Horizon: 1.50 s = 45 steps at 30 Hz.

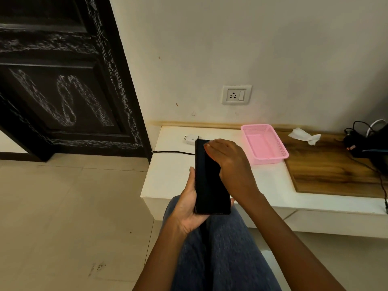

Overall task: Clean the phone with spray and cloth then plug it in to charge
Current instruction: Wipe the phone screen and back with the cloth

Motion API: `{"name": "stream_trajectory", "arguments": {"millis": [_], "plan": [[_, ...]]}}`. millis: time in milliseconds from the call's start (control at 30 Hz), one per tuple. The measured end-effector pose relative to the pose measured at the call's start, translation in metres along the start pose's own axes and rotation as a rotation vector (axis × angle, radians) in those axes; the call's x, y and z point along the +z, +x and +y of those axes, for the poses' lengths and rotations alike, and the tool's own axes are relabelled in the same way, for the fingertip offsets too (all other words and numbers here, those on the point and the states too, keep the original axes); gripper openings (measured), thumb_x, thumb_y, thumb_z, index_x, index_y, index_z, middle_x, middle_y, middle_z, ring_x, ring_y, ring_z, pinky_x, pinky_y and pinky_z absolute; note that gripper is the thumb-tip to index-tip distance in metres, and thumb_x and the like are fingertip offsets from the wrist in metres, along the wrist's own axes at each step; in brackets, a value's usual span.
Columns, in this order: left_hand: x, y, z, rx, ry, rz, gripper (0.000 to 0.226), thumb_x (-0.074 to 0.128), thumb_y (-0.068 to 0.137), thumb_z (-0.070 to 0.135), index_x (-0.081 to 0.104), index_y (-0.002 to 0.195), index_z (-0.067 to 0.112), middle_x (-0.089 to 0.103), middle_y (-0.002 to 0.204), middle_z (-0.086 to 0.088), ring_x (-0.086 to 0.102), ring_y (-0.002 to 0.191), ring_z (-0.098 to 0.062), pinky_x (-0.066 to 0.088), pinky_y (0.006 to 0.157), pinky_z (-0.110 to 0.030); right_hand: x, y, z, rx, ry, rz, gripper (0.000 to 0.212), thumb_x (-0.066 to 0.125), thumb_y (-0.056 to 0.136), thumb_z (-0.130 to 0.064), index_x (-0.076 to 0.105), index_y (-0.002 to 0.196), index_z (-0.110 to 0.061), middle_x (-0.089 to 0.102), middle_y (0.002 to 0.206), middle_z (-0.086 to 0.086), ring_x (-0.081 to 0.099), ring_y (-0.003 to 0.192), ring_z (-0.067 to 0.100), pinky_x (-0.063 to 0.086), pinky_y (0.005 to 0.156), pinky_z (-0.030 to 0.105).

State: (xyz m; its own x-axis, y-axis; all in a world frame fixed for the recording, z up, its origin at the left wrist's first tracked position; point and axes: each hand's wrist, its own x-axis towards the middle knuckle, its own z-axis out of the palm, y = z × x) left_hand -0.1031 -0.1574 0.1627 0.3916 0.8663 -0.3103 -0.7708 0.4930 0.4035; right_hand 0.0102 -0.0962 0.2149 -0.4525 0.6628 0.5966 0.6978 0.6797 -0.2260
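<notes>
1. At the centre of the frame, the left hand (pixel 186 206) cupped the lower part of a black phone (pixel 211 179), its thumb up the left edge and fingertips curled round the right edge.
2. The right hand (pixel 228 162) lay across the upper screen with straight fingers; a sliver of white showed at the fingertips, and whether it was a cloth could not be told.
3. Behind the phone, a white charger plug (pixel 190 139) and a black cable (pixel 174 152) lay on the white ledge (pixel 168 175).
4. Right of centre stood a pink basket (pixel 265 143), with a crumpled white tissue (pixel 304 136) farther right on the wooden board (pixel 327 171).
5. A wall socket (pixel 236 94) sat above the ledge.
</notes>
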Motion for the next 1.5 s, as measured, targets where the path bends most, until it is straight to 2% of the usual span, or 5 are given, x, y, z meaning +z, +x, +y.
{"name": "stream_trajectory", "arguments": {"millis": [333,533,700,867,1500], "plan": [[-0.003,0.002,-0.002,-0.01,0.018,0.003,0.068,0.044,0.088,0.062,0.053,0.134,0.014,0.056,0.134,-0.019,0.056,0.121,-0.032,0.051,0.091,-0.047,0.003,0.0,-0.002,0.032,-0.033,0.009,0.038,0.062,0.067,0.009,0.067,0.104,0.004,0.069,0.105,0.02,0.063,0.1,0.04,0.049,0.088,0.049],[-0.01,0.001,-0.002,-0.007,0.018,0.039,0.068,0.044,0.088,0.061,0.052,0.135,0.013,0.054,0.135,-0.02,0.053,0.124,-0.033,0.038,0.107,-0.052,0.001,-0.002,0.008,-0.034,-0.014,-0.018,0.045,0.073,0.06,0.015,0.071,0.102,-0.001,0.071,0.104,0.014,0.065,0.098,0.037,0.048,0.088,0.047],[-0.005,0.003,-0.002,-0.014,0.031,0.031,0.065,0.045,0.088,0.061,0.057,0.131,0.013,0.056,0.134,-0.019,0.057,0.12,-0.032,0.051,0.092,-0.047,0.004,0.004,-0.005,0.041,-0.045,-0.033,0.039,0.067,0.068,0.007,0.069,0.106,-0.002,0.07,0.107,0.013,0.062,0.103,0.036,0.049,0.088,0.045],[-0.011,0.0,-0.001,-0.016,0.02,0.053,0.065,0.046,0.088,0.06,0.057,0.131,0.012,0.053,0.136,-0.02,0.049,0.127,-0.034,0.037,0.108,-0.052,0.0,-0.002,0.0,-0.015,-0.04,-0.071,0.048,0.074,0.061,0.012,0.07,0.106,-0.006,0.07,0.108,0.01,0.062,0.102,0.036,0.049,0.086,0.045],[0.0,0.002,0.002,-0.028,0.088,0.082,0.065,0.044,0.087,0.062,0.059,0.129,0.015,0.059,0.13,-0.017,0.059,0.118,-0.029,0.053,0.089,-0.039,-0.006,-0.006,-0.01,0.031,-0.095,-0.109,0.04,0.066,0.071,0.002,0.066,0.111,-0.002,0.068,0.112,0.013,0.06,0.105,0.037,0.051,0.083,0.044]]}}
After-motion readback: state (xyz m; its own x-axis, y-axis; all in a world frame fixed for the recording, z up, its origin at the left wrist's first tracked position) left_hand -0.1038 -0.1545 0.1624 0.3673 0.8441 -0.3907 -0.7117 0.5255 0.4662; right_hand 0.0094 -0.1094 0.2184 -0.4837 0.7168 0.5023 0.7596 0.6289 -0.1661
